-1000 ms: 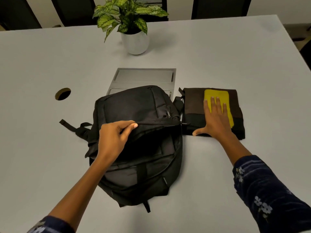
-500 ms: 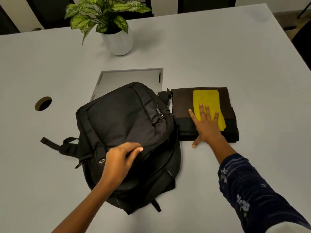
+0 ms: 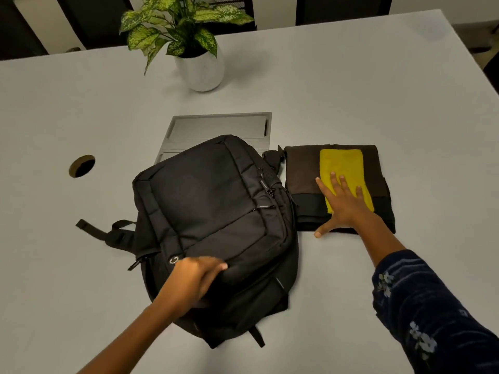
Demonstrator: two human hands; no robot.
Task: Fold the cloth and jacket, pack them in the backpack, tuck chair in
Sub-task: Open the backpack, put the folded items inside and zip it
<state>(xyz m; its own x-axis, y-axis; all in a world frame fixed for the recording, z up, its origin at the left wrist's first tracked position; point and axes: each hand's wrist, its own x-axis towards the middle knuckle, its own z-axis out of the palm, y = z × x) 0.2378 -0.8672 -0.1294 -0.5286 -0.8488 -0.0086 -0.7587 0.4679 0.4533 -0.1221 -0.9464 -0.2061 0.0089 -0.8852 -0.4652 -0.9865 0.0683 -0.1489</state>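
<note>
Here the black backpack (image 3: 213, 211) lies flat on the pale grey bench (image 3: 351, 90), its front panel facing up, and the left hand (image 3: 193, 279) grasps the fabric edge at the near end of that panel, fingers curled over it. Just beside the backpack on its right sits the folded brown and black jacket (image 3: 302, 168), with the folded yellow cloth (image 3: 341, 163) lying on top of it. The right hand (image 3: 343, 206) rests flat and released on the near end of the cloth and on the jacket, fingers straight and spread, the thumb reaching out past the jacket's near edge onto the bench; a dark sleeve (image 3: 432, 314) with small pale flowers covers that forearm. A backpack strap (image 3: 102, 232) trails out to the left across the bench, and another short strap end (image 3: 256, 337) pokes out at the near edge. Partly hidden under the far end of the backpack is a grey rectangular hatch (image 3: 218, 128) set in the bench top. To the left, well apart from the backpack, a round cable hole (image 3: 81, 166) opens in the surface. Farther back stands a leafy green plant (image 3: 175, 25) in a white pot (image 3: 201, 70). Beyond the far edge of the bench, dark chair backs (image 3: 340, 8) line up against a light wall.
</note>
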